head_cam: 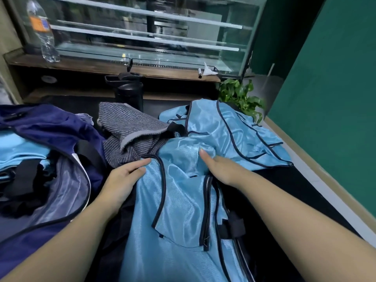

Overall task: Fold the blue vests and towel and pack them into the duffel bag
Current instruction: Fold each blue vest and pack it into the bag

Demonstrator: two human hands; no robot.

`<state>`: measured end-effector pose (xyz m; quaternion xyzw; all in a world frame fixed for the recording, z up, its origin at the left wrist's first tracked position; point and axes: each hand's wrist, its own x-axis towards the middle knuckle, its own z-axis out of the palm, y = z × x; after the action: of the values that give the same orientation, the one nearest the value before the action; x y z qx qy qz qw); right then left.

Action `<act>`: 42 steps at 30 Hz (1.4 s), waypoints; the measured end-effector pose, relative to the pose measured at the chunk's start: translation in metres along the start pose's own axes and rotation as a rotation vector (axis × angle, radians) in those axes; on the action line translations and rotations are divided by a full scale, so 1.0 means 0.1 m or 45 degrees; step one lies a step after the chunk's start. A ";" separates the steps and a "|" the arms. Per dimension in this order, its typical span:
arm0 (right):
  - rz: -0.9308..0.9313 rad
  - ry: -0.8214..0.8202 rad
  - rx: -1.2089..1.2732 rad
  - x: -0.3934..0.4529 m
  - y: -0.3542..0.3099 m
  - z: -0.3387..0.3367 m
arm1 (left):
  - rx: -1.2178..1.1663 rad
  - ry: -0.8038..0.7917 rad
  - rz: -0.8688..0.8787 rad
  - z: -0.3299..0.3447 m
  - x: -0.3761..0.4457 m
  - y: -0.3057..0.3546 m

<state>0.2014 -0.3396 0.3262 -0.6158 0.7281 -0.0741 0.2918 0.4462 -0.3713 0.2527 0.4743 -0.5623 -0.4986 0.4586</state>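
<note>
A light blue vest (pixel 183 200) with dark trim lies crumpled in front of me on the dark table. My left hand (pixel 124 178) grips its left edge, thumb on top of the fabric. My right hand (pixel 218 167) grips a bunch of the vest near its top, thumb up and fingers hidden under the cloth. Another blue vest (pixel 240 135) lies spread behind it to the right. A grey striped towel (pixel 130 135) sits heaped at centre left. The navy duffel bag (pixel 61 139) stands open at the left, with folded blue fabric (pixel 18 153) inside.
A black flask (pixel 129 92) stands behind the towel. A clear water bottle (pixel 41 31) is on the wooden shelf (pixel 114 69) beside a glass display case (pixel 142 33). A green plant (pixel 242 96) sits at the back right, near the green wall (pixel 335 88).
</note>
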 end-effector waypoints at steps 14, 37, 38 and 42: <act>-0.661 0.553 0.170 -0.21 0.41 0.23 | -0.027 0.001 -0.014 0.00 0.01 -0.02; 0.092 0.149 1.141 0.11 0.58 0.25 | 0.145 0.058 -0.125 0.03 0.04 0.05; 0.060 0.107 1.011 0.09 0.62 0.25 | 0.151 0.067 -0.133 0.05 0.05 0.06; -0.089 -0.006 0.690 0.02 0.67 0.20 | 0.202 0.061 -0.230 0.13 0.11 0.14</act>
<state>0.1540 -0.3207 0.2778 -0.5401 0.6595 -0.2749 0.4448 0.4309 -0.3802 0.2659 0.5695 -0.5438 -0.4804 0.3862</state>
